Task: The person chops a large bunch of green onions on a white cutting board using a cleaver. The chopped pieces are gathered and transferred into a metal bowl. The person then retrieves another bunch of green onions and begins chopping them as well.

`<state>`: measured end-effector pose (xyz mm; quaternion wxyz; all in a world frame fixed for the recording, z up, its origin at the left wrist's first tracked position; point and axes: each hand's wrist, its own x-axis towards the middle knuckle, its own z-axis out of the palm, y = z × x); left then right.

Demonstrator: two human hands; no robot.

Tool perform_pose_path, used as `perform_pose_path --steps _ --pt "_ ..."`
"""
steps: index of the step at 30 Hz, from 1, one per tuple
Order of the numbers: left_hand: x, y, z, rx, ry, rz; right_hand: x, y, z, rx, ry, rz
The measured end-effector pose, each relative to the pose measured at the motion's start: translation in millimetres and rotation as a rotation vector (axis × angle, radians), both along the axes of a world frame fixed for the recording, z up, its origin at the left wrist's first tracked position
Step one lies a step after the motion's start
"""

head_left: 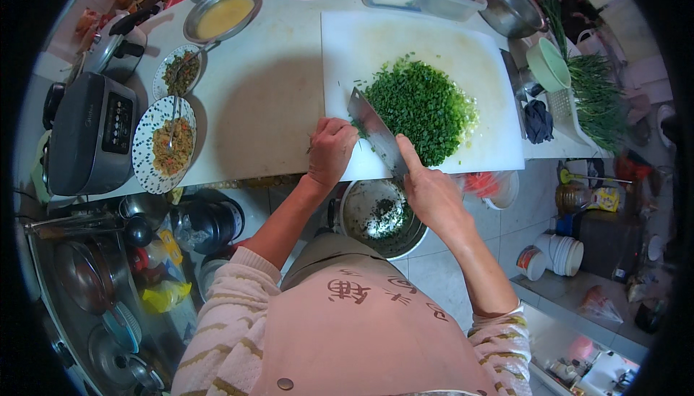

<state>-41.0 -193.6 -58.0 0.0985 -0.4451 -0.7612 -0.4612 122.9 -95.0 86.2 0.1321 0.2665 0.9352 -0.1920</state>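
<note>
My right hand (436,192) grips a Chinese cleaver (377,130) with the index finger stretched along the blade. The blade stands over the left part of a white cutting board (347,49), beside a broad heap of finely chopped green chives (415,111). My left hand (333,149) is curled at the board's left front edge, just left of the blade. Thin green ends show at its fingertips and on its outer side, so it closes on a small bunch of chives (358,126). Most of that bunch is hidden.
A metal pot (355,217) with green scraps stands below the board's front edge. Left are two plates of chopped food (142,163) (160,84), a bowl of yellow liquid (219,19) and a grey appliance (81,141). Uncut chives (593,92) fill a basket (561,108) at right.
</note>
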Motion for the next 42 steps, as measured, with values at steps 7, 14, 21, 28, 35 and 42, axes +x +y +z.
perform_pose_path --steps 7,14,21,28,35,42 --pt "-3.5 -5.2 -1.4 -0.029 0.123 -0.046 -24.3 -6.6 -32.9 -0.014 0.119 -0.075" --pt "-11.1 2.6 1.4 0.03 0.062 -0.156 -5.2 3.7 -9.6 -0.069 0.16 -0.146" --pt "-6.0 6.9 -1.1 0.043 0.048 -0.09 -3.1 -4.5 -11.0 0.013 -0.007 -0.041" --pt "-6.0 5.8 2.2 0.009 -0.005 -0.019 -14.9 2.3 -33.8 -0.036 0.14 -0.154" --pt "-9.4 1.7 -1.1 0.007 0.005 -0.023 2.5 1.8 -4.2 -0.081 0.102 -0.082" --pt "-6.2 0.6 -0.4 -0.066 0.061 -0.019 -14.7 -5.7 -14.5 -0.033 0.036 -0.032"
